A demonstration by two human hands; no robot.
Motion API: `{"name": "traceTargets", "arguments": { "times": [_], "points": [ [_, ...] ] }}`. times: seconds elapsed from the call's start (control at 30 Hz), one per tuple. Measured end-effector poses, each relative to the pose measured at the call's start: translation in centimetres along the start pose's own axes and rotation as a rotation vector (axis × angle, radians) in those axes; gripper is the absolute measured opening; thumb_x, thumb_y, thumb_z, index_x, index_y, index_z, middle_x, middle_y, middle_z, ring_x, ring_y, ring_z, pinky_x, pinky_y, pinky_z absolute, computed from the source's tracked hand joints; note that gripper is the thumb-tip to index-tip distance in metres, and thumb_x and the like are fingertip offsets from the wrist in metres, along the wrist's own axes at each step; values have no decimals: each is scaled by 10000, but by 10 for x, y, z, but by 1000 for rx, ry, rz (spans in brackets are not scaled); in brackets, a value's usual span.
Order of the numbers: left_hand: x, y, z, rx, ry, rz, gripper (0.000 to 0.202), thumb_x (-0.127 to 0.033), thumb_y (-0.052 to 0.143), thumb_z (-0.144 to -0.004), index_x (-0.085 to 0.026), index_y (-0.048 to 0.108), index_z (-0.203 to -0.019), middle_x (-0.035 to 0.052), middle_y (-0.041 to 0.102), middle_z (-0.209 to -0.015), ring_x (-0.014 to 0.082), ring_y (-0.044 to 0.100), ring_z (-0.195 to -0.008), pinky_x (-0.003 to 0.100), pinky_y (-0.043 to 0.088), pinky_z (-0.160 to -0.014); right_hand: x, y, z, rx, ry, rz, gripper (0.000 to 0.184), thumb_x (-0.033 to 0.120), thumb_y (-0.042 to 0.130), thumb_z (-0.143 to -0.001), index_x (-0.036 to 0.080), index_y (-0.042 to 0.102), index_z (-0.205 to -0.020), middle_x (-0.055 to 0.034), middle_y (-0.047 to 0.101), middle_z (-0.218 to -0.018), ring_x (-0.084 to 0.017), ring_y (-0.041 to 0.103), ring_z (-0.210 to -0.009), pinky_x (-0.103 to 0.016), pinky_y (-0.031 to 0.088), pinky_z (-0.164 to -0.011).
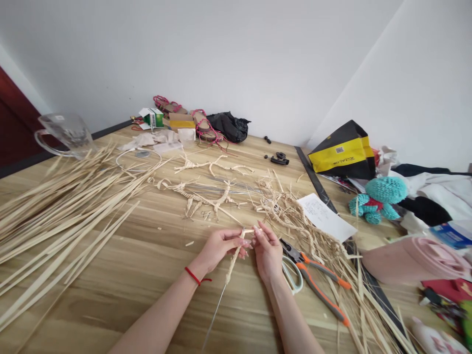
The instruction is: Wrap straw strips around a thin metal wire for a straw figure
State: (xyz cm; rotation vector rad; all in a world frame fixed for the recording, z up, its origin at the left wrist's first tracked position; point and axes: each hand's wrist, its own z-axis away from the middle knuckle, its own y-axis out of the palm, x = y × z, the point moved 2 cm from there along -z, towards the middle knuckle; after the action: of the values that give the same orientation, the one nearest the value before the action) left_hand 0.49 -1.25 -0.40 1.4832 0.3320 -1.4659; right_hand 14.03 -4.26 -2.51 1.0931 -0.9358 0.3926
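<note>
My left hand (219,248) and my right hand (267,250) meet at the table's middle, pinching the top of a braided straw strand (232,261). A thin metal wire (217,307) runs down from the strand toward me. Just right of my right hand lie white-handled scissors (293,275) and orange-and-grey pliers (317,282), neither touched. A heap of loose straw strips (55,221) lies to the left. Finished straw branch shapes (206,196) and a tangled straw mass (291,221) lie ahead of my hands on the wooden table (147,275).
A glass pitcher (65,135) stands at the far left. Pink-strapped sandals (204,125) and a black bag (228,127) line the back wall. At right are a handwritten paper note (326,216), a yellow-and-black bag (342,152), a teal crocheted toy (379,199) and a pink roll (416,258).
</note>
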Motion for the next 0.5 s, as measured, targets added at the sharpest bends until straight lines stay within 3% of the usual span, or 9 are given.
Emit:
{"name": "traceTargets", "arguments": {
  "times": [0.27,0.5],
  "points": [
    [0,0,0,19,-4,17,342,-236,681,-705,-139,672,-1033,71,698,-827,103,573,-556,265,472,-623,0,0,1,-19,-26,116,481,245,791,-580,161,650,-1032,-9,679,-683,-129,618,-615,-268,503,-621],
    [3,-3,-2,23,-67,9,275,-260,695,-693,-120,697,-929,69,698,-775,123,596,-576,269,482,-628,2,-1,-1,-39,-32,127,495,248,799,-559,147,639,-1017,13,653,-665,-104,594,-559,-240,500,-563]
  ]
}}
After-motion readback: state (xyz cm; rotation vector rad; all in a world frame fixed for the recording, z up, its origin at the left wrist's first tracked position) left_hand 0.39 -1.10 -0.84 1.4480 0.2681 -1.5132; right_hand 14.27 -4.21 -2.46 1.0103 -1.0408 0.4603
